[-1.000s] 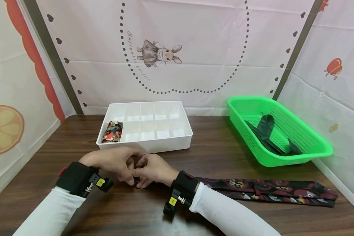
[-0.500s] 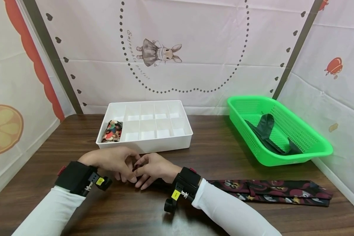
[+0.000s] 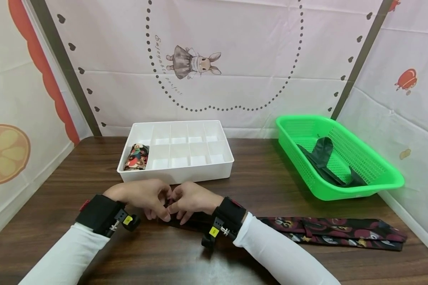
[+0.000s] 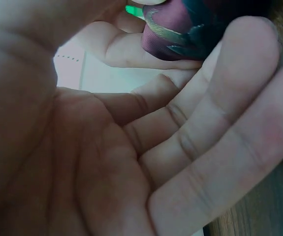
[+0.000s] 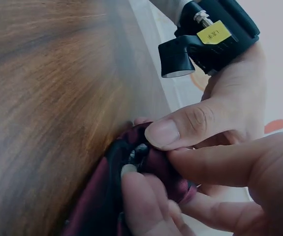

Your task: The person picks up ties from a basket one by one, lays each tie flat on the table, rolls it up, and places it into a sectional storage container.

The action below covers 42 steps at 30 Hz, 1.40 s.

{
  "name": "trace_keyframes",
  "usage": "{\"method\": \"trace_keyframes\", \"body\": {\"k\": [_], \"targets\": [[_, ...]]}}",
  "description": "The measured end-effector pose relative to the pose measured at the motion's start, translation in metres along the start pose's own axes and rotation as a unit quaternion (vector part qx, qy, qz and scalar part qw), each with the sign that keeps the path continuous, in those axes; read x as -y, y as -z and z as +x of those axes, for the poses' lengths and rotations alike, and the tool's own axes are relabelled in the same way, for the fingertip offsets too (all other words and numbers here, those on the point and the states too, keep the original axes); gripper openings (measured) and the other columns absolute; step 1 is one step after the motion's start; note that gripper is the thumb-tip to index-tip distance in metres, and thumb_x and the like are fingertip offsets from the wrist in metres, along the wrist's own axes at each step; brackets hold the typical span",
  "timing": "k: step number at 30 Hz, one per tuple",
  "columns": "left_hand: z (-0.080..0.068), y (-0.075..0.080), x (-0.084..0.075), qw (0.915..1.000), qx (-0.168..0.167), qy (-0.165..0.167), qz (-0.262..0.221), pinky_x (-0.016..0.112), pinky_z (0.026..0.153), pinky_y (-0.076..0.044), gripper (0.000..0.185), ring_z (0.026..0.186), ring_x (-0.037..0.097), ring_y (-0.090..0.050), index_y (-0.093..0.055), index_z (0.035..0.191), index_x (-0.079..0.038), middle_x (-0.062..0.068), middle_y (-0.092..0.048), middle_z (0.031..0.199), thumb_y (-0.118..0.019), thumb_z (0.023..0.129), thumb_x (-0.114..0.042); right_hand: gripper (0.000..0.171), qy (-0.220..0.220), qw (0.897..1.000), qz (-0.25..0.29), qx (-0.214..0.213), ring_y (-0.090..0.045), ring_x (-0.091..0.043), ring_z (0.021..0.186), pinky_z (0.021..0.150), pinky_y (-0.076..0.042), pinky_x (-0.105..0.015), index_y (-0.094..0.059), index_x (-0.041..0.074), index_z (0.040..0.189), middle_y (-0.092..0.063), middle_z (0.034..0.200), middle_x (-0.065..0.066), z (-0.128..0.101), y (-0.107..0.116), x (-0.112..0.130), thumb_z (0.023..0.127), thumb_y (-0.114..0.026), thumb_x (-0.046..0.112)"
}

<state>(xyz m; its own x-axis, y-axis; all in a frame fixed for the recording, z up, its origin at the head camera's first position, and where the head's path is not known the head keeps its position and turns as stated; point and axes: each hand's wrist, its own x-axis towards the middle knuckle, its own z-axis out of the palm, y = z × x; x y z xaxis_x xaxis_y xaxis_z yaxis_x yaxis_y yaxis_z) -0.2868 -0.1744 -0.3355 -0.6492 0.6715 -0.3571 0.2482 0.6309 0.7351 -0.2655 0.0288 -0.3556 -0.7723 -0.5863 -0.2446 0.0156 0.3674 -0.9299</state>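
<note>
Head: left hand (image 3: 146, 196) and right hand (image 3: 192, 199) meet on the table (image 3: 264, 186), just in front of the white divided tray (image 3: 180, 174), both pinching the rolled end of the dark red patterned tie (image 3: 335, 229), which trails right along the table. Left wrist: fingers (image 4: 220, 123) curled under the roll. Right wrist: left thumb and right fingertips (image 5: 136, 196) clamp the tie roll (image 5: 151, 167) against the wood.
</note>
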Motion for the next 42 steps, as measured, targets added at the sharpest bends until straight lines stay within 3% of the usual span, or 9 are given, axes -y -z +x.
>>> {"method": "trace_keyframes", "body": {"k": [6, 11, 18, 24, 30, 35, 39, 42], "targets": [[-0.001, -0.001, 0.0, 1.0, 0.003, -0.002, 0.002, 0.035, 0.061, -0.06, 0.046, 0.067, 0.019, -0.068, -0.06, 0.114, -0.003, 0.009, -0.069, 0.08, -0.09, 0.081, -0.011, 0.006, 0.007, 1.0, 0.013, 0.009, -0.066, -0.022, 0.066, 0.062, -0.061, -0.036, -0.071, -0.006, 0.104, -0.072, 0.085, -0.012, 0.0, 0.004, -0.006, 0.097, -0.071, -0.006], [0.0, -0.004, -0.004, 0.9995, -0.007, -0.007, 0.03, 0.037, 0.057, -0.058, 0.055, 0.065, 0.018, -0.065, -0.057, 0.114, -0.005, 0.008, -0.066, 0.08, -0.094, 0.074, -0.01, 0.002, 0.0, 0.999, 0.038, 0.01, -0.069, -0.022, 0.065, 0.062, -0.062, -0.037, -0.07, -0.004, 0.096, -0.073, 0.082, -0.012, -0.001, 0.01, -0.011, 0.098, -0.07, -0.006], [0.006, -0.008, -0.01, 0.9941, -0.031, -0.019, 0.102, 0.031, 0.053, -0.052, 0.048, 0.059, 0.016, -0.06, -0.059, 0.102, -0.012, 0.004, -0.063, 0.083, -0.095, 0.071, -0.009, 0.011, 0.024, 0.999, 0.035, 0.003, -0.071, -0.022, 0.069, 0.066, -0.063, -0.038, -0.067, -0.006, 0.09, -0.075, 0.085, -0.012, -0.004, 0.011, -0.013, 0.097, -0.073, 0.0], [0.008, -0.01, -0.008, 0.9918, -0.034, -0.021, 0.121, 0.032, 0.053, -0.053, 0.041, 0.06, 0.016, -0.062, -0.063, 0.098, -0.016, 0.002, -0.064, 0.084, -0.095, 0.072, -0.012, 0.012, 0.032, 0.999, 0.03, -0.013, -0.071, -0.022, 0.073, 0.067, -0.063, -0.038, -0.064, -0.003, 0.091, -0.075, 0.087, -0.013, -0.006, 0.01, -0.015, 0.096, -0.075, -0.001], [0.01, -0.013, -0.006, 0.9935, -0.039, -0.019, 0.105, 0.034, 0.052, -0.054, 0.042, 0.06, 0.017, -0.063, -0.063, 0.099, -0.016, 0.002, -0.065, 0.081, -0.095, 0.072, -0.017, 0.011, 0.038, 0.999, 0.002, -0.031, -0.064, -0.019, 0.065, 0.061, -0.061, -0.035, -0.064, -0.002, 0.093, -0.072, 0.081, -0.011, -0.005, 0.008, -0.018, 0.095, -0.075, -0.004], [0.014, -0.015, -0.004, 0.9923, -0.043, -0.049, 0.105, 0.033, 0.05, -0.052, 0.039, 0.057, 0.015, -0.06, -0.064, 0.1, -0.017, 0.0, -0.064, 0.081, -0.091, 0.072, -0.014, 0.011, 0.036, 0.998, -0.006, -0.06, -0.065, -0.019, 0.06, 0.058, -0.061, -0.034, -0.062, -0.001, 0.092, -0.07, 0.079, -0.013, -0.008, 0.004, -0.021, 0.097, -0.07, -0.005], [0.016, -0.02, -0.007, 0.991, -0.051, -0.053, 0.112, 0.033, 0.049, -0.052, 0.034, 0.054, 0.016, -0.06, -0.064, 0.097, -0.016, -0.001, -0.064, 0.081, -0.084, 0.072, -0.005, 0.017, 0.03, 0.996, -0.012, -0.088, -0.064, -0.019, 0.053, 0.054, -0.06, -0.035, -0.062, 0.002, 0.084, -0.065, 0.073, -0.011, -0.011, -0.001, -0.021, 0.099, -0.069, 0.007], [0.016, -0.024, -0.011, 0.9906, -0.057, -0.04, 0.118, 0.035, 0.049, -0.054, 0.034, 0.052, 0.019, -0.062, -0.063, 0.096, -0.014, 0.0, -0.065, 0.08, -0.081, 0.071, 0.0, 0.032, 0.029, 0.993, -0.052, -0.105, -0.062, -0.017, 0.044, 0.047, -0.057, -0.036, -0.061, 0.005, 0.071, -0.061, 0.061, -0.007, -0.012, -0.005, -0.021, 0.097, -0.074, 0.018]]}}
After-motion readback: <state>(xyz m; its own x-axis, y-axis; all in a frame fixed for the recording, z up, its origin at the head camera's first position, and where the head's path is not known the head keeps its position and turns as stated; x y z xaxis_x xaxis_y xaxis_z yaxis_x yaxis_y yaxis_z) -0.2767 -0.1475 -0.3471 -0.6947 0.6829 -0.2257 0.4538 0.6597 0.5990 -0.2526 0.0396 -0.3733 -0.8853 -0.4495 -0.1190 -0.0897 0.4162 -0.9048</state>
